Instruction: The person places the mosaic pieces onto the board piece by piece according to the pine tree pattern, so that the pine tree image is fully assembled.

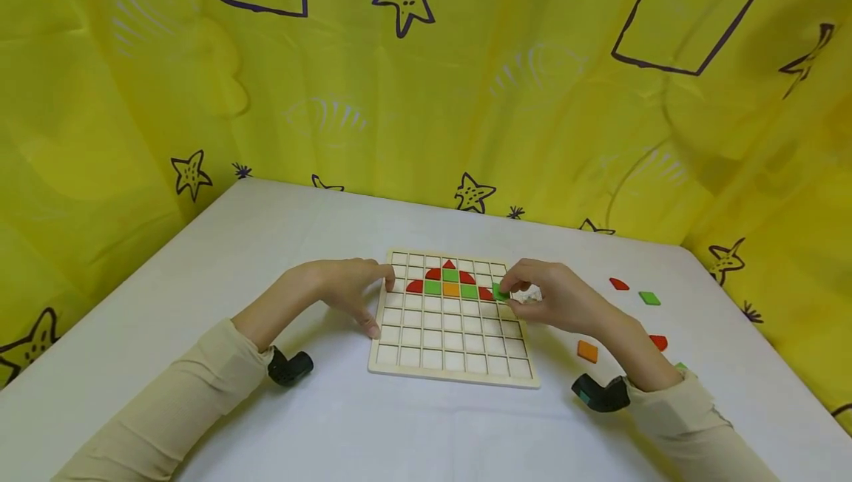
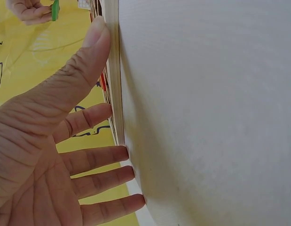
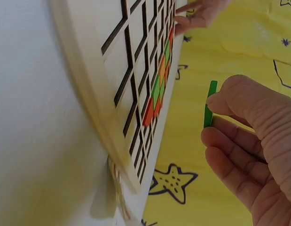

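A wooden grid board (image 1: 452, 376) lies on the table, several red, green and orange tiles set in its upper cells. Orange fills the centre square (image 1: 451, 290), with green squares and red curved pieces around it and a red triangle (image 1: 449, 265) on top. My right hand (image 1: 558, 291) pinches a green square tile (image 3: 209, 106) between thumb and fingertips, above the board's right side. At the board's left edge rests my left hand (image 1: 346, 286), thumb and fingers extended against the wooden rim (image 2: 115, 75) and holding no tile.
Right of the board lie loose tiles: a red one (image 1: 619, 284), a green one (image 1: 649, 298), an orange square (image 1: 587, 351) and another red piece (image 1: 658, 342). A small whitish item (image 1: 530, 294), partly hidden, sits behind my right hand. A yellow patterned curtain (image 1: 426, 97) surrounds the table.
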Motion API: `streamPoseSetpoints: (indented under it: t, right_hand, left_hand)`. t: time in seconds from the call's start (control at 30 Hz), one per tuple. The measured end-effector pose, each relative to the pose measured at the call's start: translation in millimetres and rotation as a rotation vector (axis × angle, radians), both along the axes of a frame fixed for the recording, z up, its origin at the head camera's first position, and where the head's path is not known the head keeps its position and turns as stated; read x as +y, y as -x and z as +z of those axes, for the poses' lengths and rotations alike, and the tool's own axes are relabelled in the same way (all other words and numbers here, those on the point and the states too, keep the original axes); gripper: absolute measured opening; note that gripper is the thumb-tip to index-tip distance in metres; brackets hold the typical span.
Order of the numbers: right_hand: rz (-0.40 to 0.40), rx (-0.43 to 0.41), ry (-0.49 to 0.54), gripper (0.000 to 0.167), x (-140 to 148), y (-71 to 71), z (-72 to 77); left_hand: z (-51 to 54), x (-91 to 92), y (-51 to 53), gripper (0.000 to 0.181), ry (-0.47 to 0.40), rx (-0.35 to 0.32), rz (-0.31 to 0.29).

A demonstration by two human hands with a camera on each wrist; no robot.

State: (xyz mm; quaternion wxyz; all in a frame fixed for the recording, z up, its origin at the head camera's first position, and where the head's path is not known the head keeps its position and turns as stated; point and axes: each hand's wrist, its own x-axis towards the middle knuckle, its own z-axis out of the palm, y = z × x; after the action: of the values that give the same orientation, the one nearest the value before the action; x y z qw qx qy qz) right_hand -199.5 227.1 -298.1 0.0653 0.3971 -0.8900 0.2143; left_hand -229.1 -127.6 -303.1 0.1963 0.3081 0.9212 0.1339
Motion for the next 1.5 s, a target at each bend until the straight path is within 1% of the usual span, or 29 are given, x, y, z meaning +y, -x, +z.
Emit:
streamPoseSetpoints:
  t: [0.07,0.27,0.47,0.63,0.77,0.9,0.97,1.07,1.23,1.37,1.5]
  right_hand:
    - [0.005,-0.017,-0.016,0.023,-6.7,1.9,1.3]
    - [0.049,-0.023,-0.058,0.018,-25.2,8.0,1.0]
    - [0.061,-0.075,-0.108,0.016,-42.6,9.9,0.4]
    - [0.074,-0.101,-0.149,0.015,-54.4,13.6,-4.0]
    - [0.072,-0.115,-0.18,0.015,-60.2,16.0,-7.0]
    - [0.05,-0.14,-0.204,0.013,-63.7,17.9,-10.1]
    - [0.035,-0.156,-0.212,0.013,-65.0,18.6,-11.5]
    - [0.051,-0.139,-0.21,0.012,-65.6,19.1,-13.1]
    - [0.107,-0.098,-0.197,0.009,-65.6,19.0,-14.2]
    - [0.105,-0.103,-0.197,0.008,-65.3,17.5,-13.5]
    - [0.084,-0.115,-0.197,0.008,-64.0,15.2,-13.3]
  left_hand:
    - [-0.1,-0.5,0.5,0.061,-0.007,0.005,-0.009]
    - [-1.5,-1.2,2.2,0.061,-0.015,0.017,-0.025]
    - [-1.0,-0.6,0.3,0.061,-0.014,0.005,-0.008]
    - [-0.1,-0.9,-0.6,0.061,-0.012,0.003,0.001]
    - [-0.2,-1.1,-1.1,0.061,-0.009,0.004,0.003]
    - [-0.5,-0.7,-0.8,0.062,-0.009,0.007,-0.008]
    - [-0.6,-0.1,-0.4,0.062,-0.009,0.005,-0.005]
    - [-0.4,0.8,0.0,0.062,-0.004,0.007,-0.003]
    - [0.1,0.9,0.6,0.062,0.003,0.018,-0.016]
    - [0.3,1.1,1.0,0.062,0.007,0.018,-0.018]
    - [0.1,1.6,1.4,0.062,0.013,0.02,-0.015]
